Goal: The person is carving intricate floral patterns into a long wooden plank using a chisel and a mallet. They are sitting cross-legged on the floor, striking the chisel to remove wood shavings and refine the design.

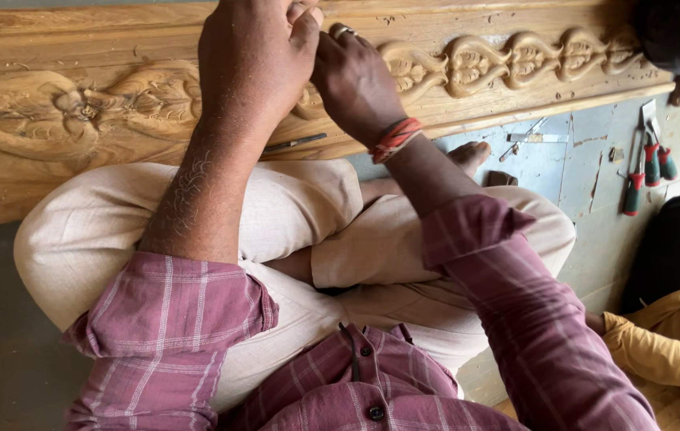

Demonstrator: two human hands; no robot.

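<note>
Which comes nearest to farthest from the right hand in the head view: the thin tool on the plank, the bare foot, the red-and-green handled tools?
From the right hand, on the carved plank:
1. Thin tool, lying on the plank's edge just below the hand, to its left.
2. Bare foot, lower right on the floor.
3. Red-and-green handled tools, far right on the floor.

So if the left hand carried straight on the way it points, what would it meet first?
Most likely the carved wooden panel: the left hand points away from the body, right over its relief, beside the right hand. Whether it already touches the wood is unclear.
</note>
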